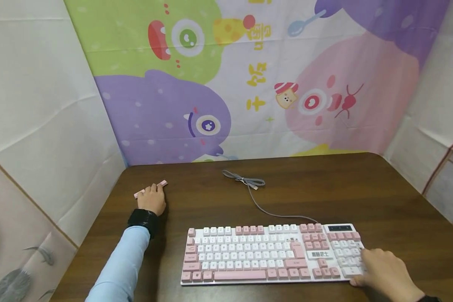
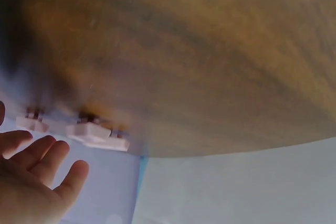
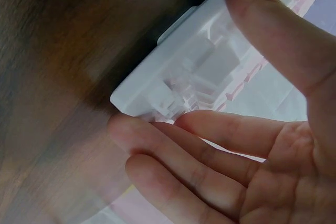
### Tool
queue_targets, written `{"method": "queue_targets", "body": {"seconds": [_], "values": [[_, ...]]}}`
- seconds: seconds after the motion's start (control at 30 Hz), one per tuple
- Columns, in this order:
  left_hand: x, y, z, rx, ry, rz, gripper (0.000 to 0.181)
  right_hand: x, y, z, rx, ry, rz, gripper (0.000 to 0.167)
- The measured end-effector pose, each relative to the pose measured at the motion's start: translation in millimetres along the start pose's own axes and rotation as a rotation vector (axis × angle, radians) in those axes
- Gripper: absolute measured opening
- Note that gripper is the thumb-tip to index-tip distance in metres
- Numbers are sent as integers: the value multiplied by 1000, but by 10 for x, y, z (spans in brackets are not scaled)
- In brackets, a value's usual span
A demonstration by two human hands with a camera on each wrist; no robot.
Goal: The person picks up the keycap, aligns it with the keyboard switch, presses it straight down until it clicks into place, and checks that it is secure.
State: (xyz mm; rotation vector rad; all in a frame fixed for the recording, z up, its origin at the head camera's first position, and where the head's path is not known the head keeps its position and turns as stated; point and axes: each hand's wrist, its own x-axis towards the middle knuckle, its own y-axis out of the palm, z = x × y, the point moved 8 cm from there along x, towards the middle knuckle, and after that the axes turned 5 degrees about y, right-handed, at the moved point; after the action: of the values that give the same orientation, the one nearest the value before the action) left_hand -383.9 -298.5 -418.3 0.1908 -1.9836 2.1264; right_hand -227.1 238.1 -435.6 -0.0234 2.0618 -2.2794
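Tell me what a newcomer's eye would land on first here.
Most likely the big, brightly coloured cartoon backdrop behind the table. Next would come the pink-and-white keyboard near the front, with the right hand at its right end. Farther back on the left, the left hand is by small pink pieces.

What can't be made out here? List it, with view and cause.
Pink item: middle covered by the left hand, head view.
Keyboard: right edge partly behind the right hand, head view.
Key markings: mostly too small to read, head view.
Table: near edge cut off by the bottom edge, head view.
Right thumb: tip cut off by the top edge, right wrist view.
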Motion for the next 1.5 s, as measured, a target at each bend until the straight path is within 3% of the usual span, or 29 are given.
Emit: {"method": "queue_targets", "body": {"seconds": [0.23, 0.47, 0.7, 0.93, 1.2, 1.4, 1.5], "values": [[32, 68, -2, 11, 45, -94, 39, -12, -22, -18, -3, -2, -33, 49], [79, 82, -4, 24, 80, -59, 38, -9, -4, -12, -8, -12, -42, 50], [151, -23, -154, 19, 166, -182, 30, -1, -8, -55, -18, 1, -32, 52], [227, 47, -130, 4, 174, -113, 54, 13, 16, -29, -4, 7, -13, 51], [232, 61, -144, -9, 178, -158, 33, 17, 36, -13, -7, 25, 20, 50], [273, 50, -151, -63, 141, -140, 23, 23, 30, -15, -19, 28, 30, 51], [318, 32, -192, -66, 164, -141, 19, 28, 25, -23, -26, 29, 34, 52]]}}
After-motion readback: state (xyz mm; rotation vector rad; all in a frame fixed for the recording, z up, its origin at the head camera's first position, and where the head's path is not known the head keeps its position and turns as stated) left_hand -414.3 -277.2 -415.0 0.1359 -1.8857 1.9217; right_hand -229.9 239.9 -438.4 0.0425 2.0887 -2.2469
